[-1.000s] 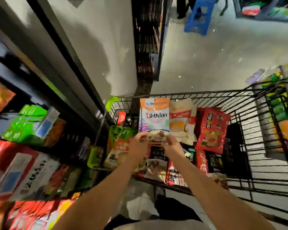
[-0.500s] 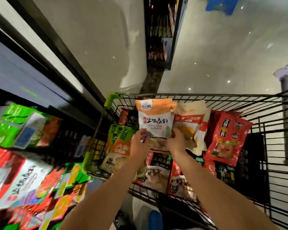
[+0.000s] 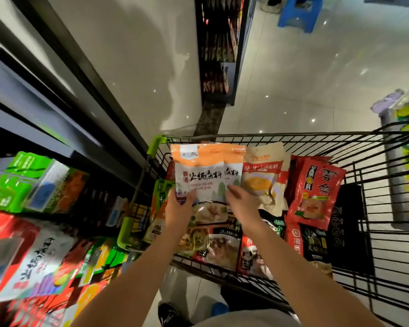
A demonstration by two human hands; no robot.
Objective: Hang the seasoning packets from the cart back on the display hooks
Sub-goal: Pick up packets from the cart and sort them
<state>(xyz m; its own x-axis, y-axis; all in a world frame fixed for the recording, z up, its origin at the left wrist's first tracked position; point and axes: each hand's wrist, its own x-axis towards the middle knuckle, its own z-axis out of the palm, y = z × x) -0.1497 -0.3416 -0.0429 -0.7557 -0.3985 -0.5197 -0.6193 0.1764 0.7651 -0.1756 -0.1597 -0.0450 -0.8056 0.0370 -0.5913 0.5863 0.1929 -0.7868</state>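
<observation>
Left hand (image 3: pixel 178 206) grips the lower left edge of an orange-and-white packet (image 3: pixel 200 175), held upright over the black wire cart (image 3: pixel 376 161); black brush characters read 火锅底料. A second matching packet (image 3: pixel 233 171) shows just behind it. Right hand (image 3: pixel 242 204) is loose, fingers relaxed, by the packet's right edge; contact unclear. A red packet (image 3: pixel 315 190) lies in the cart. Half a second ago both hands pinched the packet lower down; now it sits higher.
</observation>
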